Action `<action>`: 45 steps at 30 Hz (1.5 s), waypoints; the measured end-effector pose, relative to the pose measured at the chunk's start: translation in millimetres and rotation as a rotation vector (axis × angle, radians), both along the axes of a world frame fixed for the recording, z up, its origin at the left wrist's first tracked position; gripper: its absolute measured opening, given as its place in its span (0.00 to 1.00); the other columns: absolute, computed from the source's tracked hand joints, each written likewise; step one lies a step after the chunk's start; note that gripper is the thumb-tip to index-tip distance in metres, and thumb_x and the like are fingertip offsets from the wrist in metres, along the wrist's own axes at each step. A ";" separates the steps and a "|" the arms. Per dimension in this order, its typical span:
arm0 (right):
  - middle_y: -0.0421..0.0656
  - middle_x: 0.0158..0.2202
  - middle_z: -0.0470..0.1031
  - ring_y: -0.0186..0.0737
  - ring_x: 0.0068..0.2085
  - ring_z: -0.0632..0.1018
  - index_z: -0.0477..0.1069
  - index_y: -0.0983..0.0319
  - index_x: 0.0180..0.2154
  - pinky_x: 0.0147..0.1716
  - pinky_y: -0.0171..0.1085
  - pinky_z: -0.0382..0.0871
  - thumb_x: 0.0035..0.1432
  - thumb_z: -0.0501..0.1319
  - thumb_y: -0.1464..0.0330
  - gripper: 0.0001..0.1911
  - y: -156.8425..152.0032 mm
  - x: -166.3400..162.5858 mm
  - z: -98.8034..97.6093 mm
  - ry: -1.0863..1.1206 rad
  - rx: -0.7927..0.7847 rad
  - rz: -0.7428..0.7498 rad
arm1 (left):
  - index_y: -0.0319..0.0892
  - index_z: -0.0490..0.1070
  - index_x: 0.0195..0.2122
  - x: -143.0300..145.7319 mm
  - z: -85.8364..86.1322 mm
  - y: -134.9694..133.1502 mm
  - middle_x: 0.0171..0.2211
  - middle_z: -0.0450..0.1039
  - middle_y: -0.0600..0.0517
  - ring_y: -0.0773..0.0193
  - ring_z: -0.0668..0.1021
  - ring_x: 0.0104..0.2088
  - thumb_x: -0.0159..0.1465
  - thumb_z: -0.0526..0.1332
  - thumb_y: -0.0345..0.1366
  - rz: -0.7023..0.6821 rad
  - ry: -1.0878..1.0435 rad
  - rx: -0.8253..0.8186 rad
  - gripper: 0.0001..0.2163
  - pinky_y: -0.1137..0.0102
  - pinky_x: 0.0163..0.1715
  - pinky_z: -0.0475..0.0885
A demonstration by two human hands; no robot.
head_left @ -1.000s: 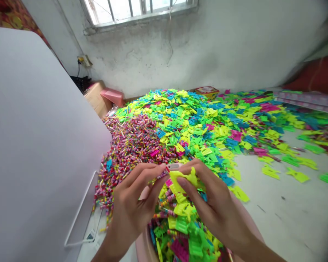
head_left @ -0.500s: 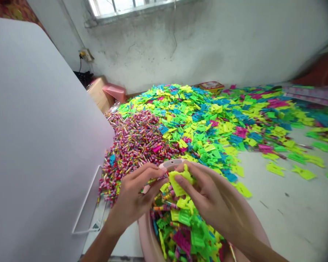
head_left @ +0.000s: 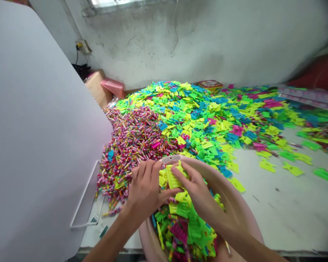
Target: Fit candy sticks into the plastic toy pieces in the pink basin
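Note:
My left hand [head_left: 144, 189] and my right hand [head_left: 194, 193] are low over a pink plastic basin [head_left: 232, 193]. Between them is a yellow comb-shaped plastic piece [head_left: 172, 177], pinched by my right fingers from above and my left thumb from below. The basin is heaped with green, yellow and magenta plastic pieces [head_left: 184, 222], mixed with a few wrapped candy sticks. The heap hides the basin's floor. A small handle slot [head_left: 171, 159] shows on the far rim.
A large white board [head_left: 43, 127] fills the left side. Ahead lies a heap of wrapped candy sticks [head_left: 133, 145] and a wider spread of colored plastic pieces [head_left: 186, 112] on the pale floor [head_left: 284, 203]. A cardboard box [head_left: 95, 89] stands by the wall [head_left: 196, 43].
Both hands have moved down toward the basin with the yellow piece, and more of the basin's rim now shows. The view has tilted slightly downward.

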State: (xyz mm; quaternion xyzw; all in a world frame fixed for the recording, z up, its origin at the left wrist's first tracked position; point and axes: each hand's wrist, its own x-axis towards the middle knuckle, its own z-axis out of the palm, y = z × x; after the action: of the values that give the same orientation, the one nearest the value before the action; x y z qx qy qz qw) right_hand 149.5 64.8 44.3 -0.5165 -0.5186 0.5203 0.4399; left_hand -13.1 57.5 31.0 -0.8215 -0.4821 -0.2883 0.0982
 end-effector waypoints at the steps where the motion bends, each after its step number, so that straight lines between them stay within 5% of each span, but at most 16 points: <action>1: 0.44 0.39 0.78 0.47 0.40 0.78 0.74 0.59 0.42 0.38 0.38 0.74 0.60 0.61 0.50 0.20 -1.7 0.2 -0.1 -0.008 0.000 0.009 | 0.35 0.66 0.52 -0.6 -0.8 0.3 0.44 0.74 0.41 0.49 0.73 0.43 0.65 0.63 0.54 -0.028 -0.011 -0.007 0.27 0.58 0.44 0.63; 6: 0.45 0.43 0.79 0.49 0.46 0.78 0.74 0.58 0.41 0.47 0.41 0.72 0.60 0.62 0.51 0.18 -6.0 0.2 -11.3 0.016 0.032 -0.018 | 0.37 0.64 0.55 -4.9 -7.8 2.2 0.46 0.73 0.42 0.50 0.71 0.44 0.66 0.62 0.53 -0.098 -0.060 -0.087 0.26 0.58 0.44 0.62; 13: 0.48 0.57 0.76 0.58 0.64 0.69 0.76 0.57 0.49 0.65 0.54 0.58 0.54 0.67 0.49 0.26 -8.4 2.7 -33.1 0.029 -0.067 -0.115 | 0.42 0.67 0.43 1.0 -24.4 -8.7 0.39 0.74 0.47 0.52 0.70 0.40 0.67 0.63 0.48 -0.111 -0.067 -0.087 0.15 0.59 0.42 0.62; 22: 0.47 0.54 0.79 0.56 0.58 0.75 0.77 0.61 0.49 0.62 0.49 0.62 0.58 0.64 0.51 0.25 -3.3 13.8 -30.4 -0.011 -0.029 -0.050 | 0.43 0.68 0.44 14.8 -34.2 -10.6 0.36 0.76 0.51 0.55 0.73 0.39 0.68 0.63 0.46 -0.127 -0.176 -0.027 0.12 0.61 0.45 0.63; 28: 0.44 0.42 0.81 0.50 0.46 0.80 0.75 0.59 0.41 0.47 0.41 0.73 0.63 0.62 0.52 0.17 8.2 42.2 -28.9 -0.130 0.055 -0.012 | 0.42 0.70 0.46 17.0 -22.2 -7.6 0.39 0.79 0.49 0.54 0.78 0.42 0.67 0.65 0.45 -0.214 -0.214 -0.162 0.13 0.60 0.48 0.65; 31: 0.45 0.43 0.80 0.49 0.45 0.80 0.73 0.58 0.43 0.44 0.42 0.73 0.67 0.57 0.53 0.16 38.9 69.0 -34.4 -0.374 0.218 -0.097 | 0.45 0.73 0.48 -0.7 -22.0 14.2 0.42 0.81 0.49 0.56 0.80 0.43 0.70 0.61 0.42 -0.240 -0.304 -0.300 0.10 0.60 0.49 0.68; 33: 0.47 0.43 0.79 0.50 0.46 0.79 0.73 0.58 0.41 0.46 0.45 0.72 0.68 0.54 0.57 0.14 71.1 82.8 -42.1 -0.619 0.352 -0.114 | 0.46 0.76 0.43 -15.9 -32.3 43.4 0.41 0.81 0.49 0.57 0.80 0.43 0.71 0.58 0.42 -0.073 -0.426 -0.385 0.09 0.61 0.48 0.70; 36: 0.50 0.45 0.77 0.54 0.52 0.75 0.74 0.58 0.40 0.54 0.50 0.67 0.64 0.57 0.66 0.08 125.2 89.2 -59.3 -0.768 0.417 -0.020 | 0.40 0.75 0.45 -32.8 -61.9 97.2 0.44 0.79 0.43 0.54 0.79 0.46 0.70 0.60 0.40 0.137 -0.473 -0.420 0.10 0.56 0.49 0.71; 39: 0.54 0.48 0.76 0.59 0.55 0.72 0.75 0.61 0.40 0.55 0.52 0.66 0.58 0.65 0.67 0.08 166.6 83.5 -79.0 -0.822 0.410 0.040 | 0.37 0.74 0.45 -36.5 -94.0 137.9 0.42 0.78 0.46 0.57 0.80 0.42 0.68 0.64 0.39 0.205 -0.480 -0.501 0.11 0.56 0.46 0.75; 45: 0.45 0.48 0.76 0.45 0.50 0.76 0.75 0.62 0.42 0.53 0.51 0.69 0.66 0.63 0.61 0.11 187.9 82.5 -99.1 -0.741 0.350 0.023 | 0.38 0.74 0.45 -37.0 -114.6 144.1 0.42 0.77 0.49 0.61 0.80 0.40 0.69 0.62 0.42 0.224 -0.646 -0.531 0.12 0.60 0.43 0.78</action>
State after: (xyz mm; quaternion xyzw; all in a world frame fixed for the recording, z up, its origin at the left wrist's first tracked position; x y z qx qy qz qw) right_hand 232.0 252.8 -54.8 -0.5805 -0.7285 0.2078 0.2986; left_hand -50.1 201.7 -83.6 -0.6285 -0.6316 -0.3842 -0.2417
